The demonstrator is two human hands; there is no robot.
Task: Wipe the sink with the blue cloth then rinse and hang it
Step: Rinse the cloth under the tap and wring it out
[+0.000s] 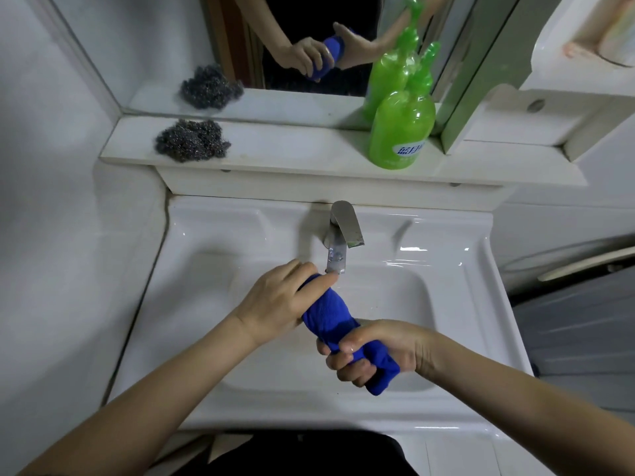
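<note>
Blue cloth [330, 310] over sink [453, 304] | L grip [275, 304], R grip [378, 348] clench it | far end hidden

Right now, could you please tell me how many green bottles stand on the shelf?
1: the bottle at the shelf's right end; the other is its reflection.

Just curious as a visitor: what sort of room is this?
Most likely a home bathroom: a white sink with a metal tap below a mirror, and a green soap bottle on the shelf.

Left hand [275, 304] and right hand [378, 348] both clenched tight.
</note>
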